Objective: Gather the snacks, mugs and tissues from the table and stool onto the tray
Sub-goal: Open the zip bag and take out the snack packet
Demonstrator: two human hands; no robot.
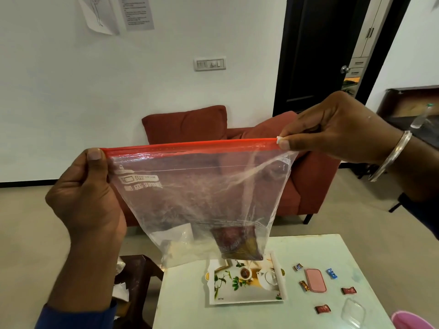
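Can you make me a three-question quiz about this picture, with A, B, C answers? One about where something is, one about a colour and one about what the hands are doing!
1. Where is the tray?
A. on the white table
B. on the sofa
C. on the floor

2. What colour is the zip strip on the clear bag?
A. blue
B. green
C. red

3. How is the bag held?
A. lying on the tray
B. each hand pinching one top corner
C. one hand only

Answers: 1 A, the tray lies flat on the table. 2 C, a red strip runs along the bag's top. 3 B, the left hand and right hand pinch opposite ends of the strip, bag in the air.
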